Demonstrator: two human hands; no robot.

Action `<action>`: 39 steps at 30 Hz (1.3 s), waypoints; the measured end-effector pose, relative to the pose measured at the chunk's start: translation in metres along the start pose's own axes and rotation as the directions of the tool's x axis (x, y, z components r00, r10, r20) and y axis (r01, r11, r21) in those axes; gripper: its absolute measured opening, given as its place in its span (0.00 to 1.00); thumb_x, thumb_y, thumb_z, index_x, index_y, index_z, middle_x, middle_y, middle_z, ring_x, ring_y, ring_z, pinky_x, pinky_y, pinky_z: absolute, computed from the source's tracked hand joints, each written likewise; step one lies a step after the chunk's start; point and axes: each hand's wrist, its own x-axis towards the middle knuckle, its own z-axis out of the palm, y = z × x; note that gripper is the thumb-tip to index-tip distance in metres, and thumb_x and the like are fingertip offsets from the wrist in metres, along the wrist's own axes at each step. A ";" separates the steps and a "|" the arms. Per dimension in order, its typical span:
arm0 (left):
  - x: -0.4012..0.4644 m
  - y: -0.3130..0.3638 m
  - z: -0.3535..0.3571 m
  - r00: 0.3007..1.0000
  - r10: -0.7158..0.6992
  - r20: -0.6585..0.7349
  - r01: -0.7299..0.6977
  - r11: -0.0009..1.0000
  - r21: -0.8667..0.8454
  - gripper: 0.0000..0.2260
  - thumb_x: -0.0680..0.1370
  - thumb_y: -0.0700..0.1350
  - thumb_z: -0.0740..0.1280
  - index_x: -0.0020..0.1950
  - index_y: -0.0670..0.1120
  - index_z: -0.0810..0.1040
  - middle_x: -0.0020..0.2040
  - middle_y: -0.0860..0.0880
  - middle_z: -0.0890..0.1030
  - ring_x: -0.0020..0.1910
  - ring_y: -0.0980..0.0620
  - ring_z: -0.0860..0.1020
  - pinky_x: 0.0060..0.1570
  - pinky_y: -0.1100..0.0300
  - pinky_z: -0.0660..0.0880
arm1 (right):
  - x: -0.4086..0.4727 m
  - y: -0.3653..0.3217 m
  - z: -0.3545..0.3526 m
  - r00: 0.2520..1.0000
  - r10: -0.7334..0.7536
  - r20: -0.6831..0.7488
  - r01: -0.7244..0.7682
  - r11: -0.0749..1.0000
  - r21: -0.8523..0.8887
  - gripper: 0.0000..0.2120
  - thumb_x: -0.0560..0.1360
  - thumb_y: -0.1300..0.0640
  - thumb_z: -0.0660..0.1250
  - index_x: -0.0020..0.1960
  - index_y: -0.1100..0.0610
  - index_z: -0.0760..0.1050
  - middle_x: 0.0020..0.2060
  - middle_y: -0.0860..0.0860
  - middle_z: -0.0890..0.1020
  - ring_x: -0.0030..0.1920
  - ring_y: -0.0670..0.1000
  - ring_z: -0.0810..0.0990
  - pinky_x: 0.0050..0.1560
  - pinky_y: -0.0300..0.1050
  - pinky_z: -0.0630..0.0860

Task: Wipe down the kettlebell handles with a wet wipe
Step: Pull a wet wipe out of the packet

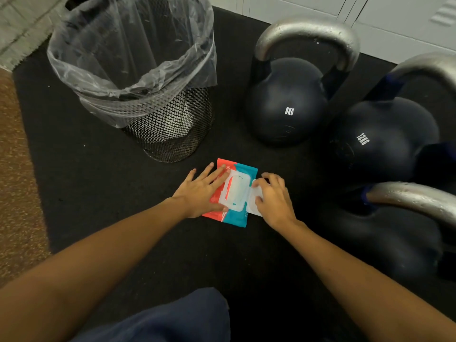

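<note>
Red-and-teal wipe pack (pixel 230 193) lies on the black floor mat (pixel 98 193), left hand (pixel 199 191) pressing it flat so the right hand (pixel 271 198), gripping the lid (pixel 254 203), can open it beside the kettlebells (pixel 288 102).

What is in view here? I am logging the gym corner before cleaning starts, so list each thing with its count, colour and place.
kettlebells: three, black with silver handles, on the right; the far one is marked 8KG
wipes pack: one, red and teal with a white flip lid, on the mat at centre, lid open
waste bin: one, black mesh with a clear liner, far left of the pack
floor mat: one, black, under everything
lockers: pale grey, behind the kettlebells
left hand: flat on the pack
right hand: holds the opened lid
</note>
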 end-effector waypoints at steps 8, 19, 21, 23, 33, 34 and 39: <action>0.001 0.000 -0.001 1.000 0.010 0.001 -0.010 1.000 -0.014 0.44 0.76 0.64 0.62 0.76 0.55 0.31 0.79 0.52 0.39 0.76 0.48 0.34 0.72 0.41 0.37 | 0.005 -0.017 -0.003 0.994 -0.066 0.089 0.043 0.971 0.236 0.24 0.80 0.59 0.64 0.74 0.50 0.65 0.71 0.49 0.64 0.70 0.49 0.66 0.64 0.43 0.73; 0.005 0.003 -0.002 0.999 0.018 0.034 -0.018 1.000 0.011 0.43 0.76 0.64 0.61 0.77 0.53 0.34 0.79 0.51 0.39 0.76 0.48 0.35 0.72 0.38 0.39 | 0.001 -0.021 -0.002 0.989 -0.074 0.129 0.056 0.990 0.133 0.25 0.82 0.48 0.59 0.76 0.53 0.63 0.75 0.51 0.63 0.72 0.50 0.64 0.66 0.47 0.72; 0.005 0.003 -0.001 0.999 0.015 0.040 -0.015 1.000 0.006 0.43 0.76 0.64 0.61 0.76 0.53 0.33 0.79 0.51 0.40 0.76 0.47 0.36 0.72 0.37 0.39 | 0.000 -0.021 -0.002 0.994 -0.058 0.094 0.046 0.991 0.129 0.22 0.82 0.49 0.60 0.74 0.54 0.67 0.74 0.51 0.65 0.72 0.50 0.65 0.65 0.46 0.72; 0.006 0.003 -0.001 0.999 0.012 0.042 -0.012 1.000 -0.003 0.43 0.76 0.64 0.61 0.76 0.53 0.33 0.79 0.51 0.40 0.77 0.47 0.36 0.72 0.37 0.39 | 0.000 -0.022 -0.002 0.998 -0.043 0.038 0.037 0.989 0.142 0.18 0.81 0.52 0.62 0.69 0.55 0.73 0.71 0.51 0.69 0.69 0.49 0.68 0.63 0.44 0.73; 0.005 0.007 -0.004 0.999 -0.009 0.042 0.009 1.000 -0.006 0.43 0.76 0.63 0.63 0.77 0.54 0.35 0.79 0.51 0.42 0.77 0.47 0.38 0.73 0.36 0.40 | 0.007 -0.035 -0.015 0.939 0.252 0.234 -0.333 0.497 0.802 0.04 0.81 0.53 0.64 0.53 0.53 0.72 0.52 0.49 0.79 0.42 0.43 0.80 0.40 0.39 0.80; 0.006 0.007 -0.004 0.999 -0.010 0.041 0.010 1.000 -0.011 0.43 0.76 0.63 0.63 0.77 0.54 0.35 0.79 0.51 0.42 0.77 0.47 0.39 0.73 0.36 0.40 | 0.006 -0.038 -0.017 0.922 0.275 0.274 -0.372 0.425 0.825 0.04 0.81 0.53 0.63 0.54 0.52 0.71 0.51 0.49 0.78 0.43 0.44 0.80 0.42 0.41 0.81; 0.004 0.008 -0.006 0.999 -0.015 0.043 0.016 1.000 -0.026 0.43 0.76 0.62 0.63 0.77 0.54 0.36 0.79 0.52 0.43 0.77 0.47 0.39 0.72 0.36 0.40 | 0.003 -0.047 -0.019 0.831 0.481 0.279 -0.395 0.157 0.905 0.04 0.83 0.55 0.58 0.57 0.49 0.67 0.47 0.46 0.72 0.44 0.46 0.77 0.39 0.39 0.77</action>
